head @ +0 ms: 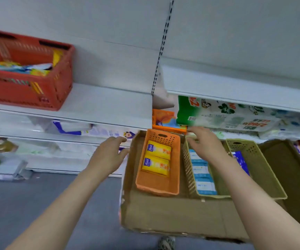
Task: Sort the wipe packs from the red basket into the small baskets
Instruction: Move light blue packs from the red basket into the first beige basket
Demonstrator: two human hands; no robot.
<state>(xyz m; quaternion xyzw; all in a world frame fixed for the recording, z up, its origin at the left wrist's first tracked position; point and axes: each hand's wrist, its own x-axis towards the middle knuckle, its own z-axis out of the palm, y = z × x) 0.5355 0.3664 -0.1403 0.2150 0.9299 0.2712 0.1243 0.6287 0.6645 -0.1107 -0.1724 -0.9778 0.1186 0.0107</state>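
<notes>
Now both hands empty: L hand (107, 156) by cardboard box (172, 213), R hand (204, 144) over green basket (188, 168)

A single view is given, taken from a wide-angle camera worn on the head; it is aimed forward and down, towards white shop shelving (98, 105) and a cardboard box (172, 213) set close below; both forearms are seen entering from the lower edge, with the left hand (107, 156) and right hand (205, 143) held near the lens; the red basket (28, 91) is caught at the upper left, on a shelf; straight lines are bent towards the edges by the lens, and the left side is blurred; the grey floor (28, 204) is seen at lower left; no second view is supplied, so nothing is shared.
</notes>
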